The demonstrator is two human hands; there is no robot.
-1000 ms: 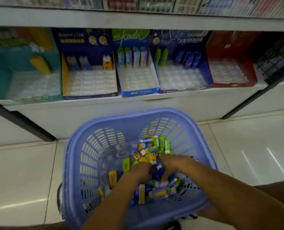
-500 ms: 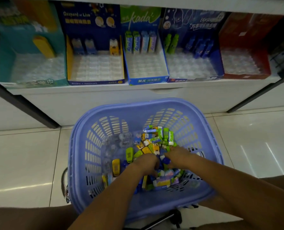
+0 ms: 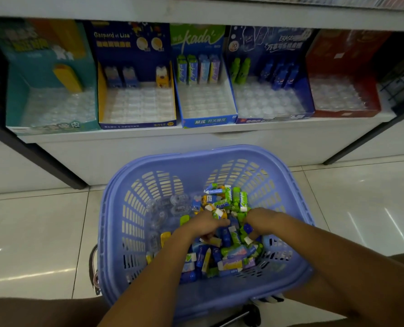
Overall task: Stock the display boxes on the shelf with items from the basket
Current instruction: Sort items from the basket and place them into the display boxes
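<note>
A lavender plastic basket (image 3: 149,185) stands on the floor below the shelf and holds a pile of small green, blue and yellow erasers (image 3: 227,199). My left hand (image 3: 203,226) and my right hand (image 3: 264,220) are both down in the pile, side by side, fingers curled in among the erasers and fingertips partly hidden. On the shelf (image 3: 196,135) stand a teal display box (image 3: 50,128), a dark blue Gaspard et Lisa box (image 3: 137,125), a kada box (image 3: 209,121), a blue eraser box (image 3: 274,118) and a red box (image 3: 345,113). Each has mostly bare clear trays.
Black shelf struts slant down at the left (image 3: 43,161) and at the right (image 3: 361,142). Glossy tiled floor (image 3: 31,232) lies around the basket. An upper shelf board (image 3: 196,13) overhangs the boxes. Clear plastic cases (image 3: 170,206) lie in the basket's left half.
Both hands stay in the basket's pile and have shifted a little among the erasers. The view has tipped so the shelf boxes sit differently in frame.
</note>
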